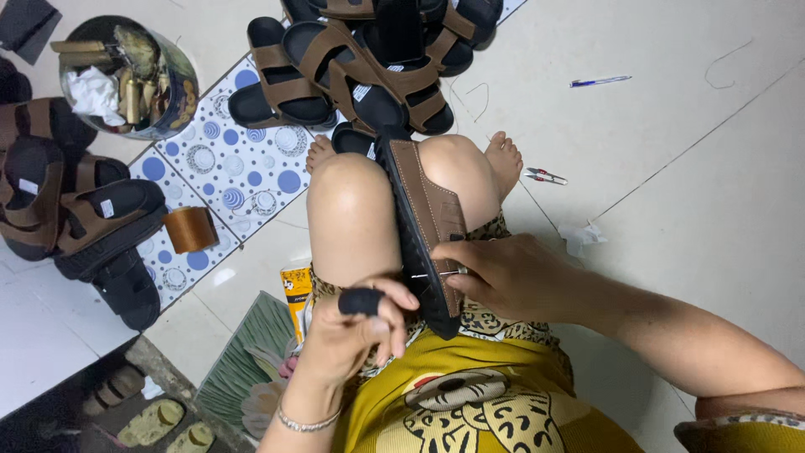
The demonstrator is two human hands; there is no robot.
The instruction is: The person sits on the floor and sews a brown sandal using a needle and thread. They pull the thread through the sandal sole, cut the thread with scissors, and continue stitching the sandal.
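A brown-strapped black sandal (423, 214) stands on edge between my knees, sole toward the left. My right hand (503, 277) grips its near end and pinches a thin metal needle (436, 273) that passes through the strap's edge. My left hand (360, 327) is curled just left of the sandal's near end, with a dark thimble-like cover on one fingertip, and it touches the sole by the needle's tip. Whether thread runs from the needle I cannot tell.
Several matching sandals lie piled at the top (369, 59) and at the left (75, 210). A round tin (126, 75) of tools, a brown tape roll (189, 229), small snips (545, 176), a blue pen (599, 81) and a yellow packet (295, 289) sit on the floor.
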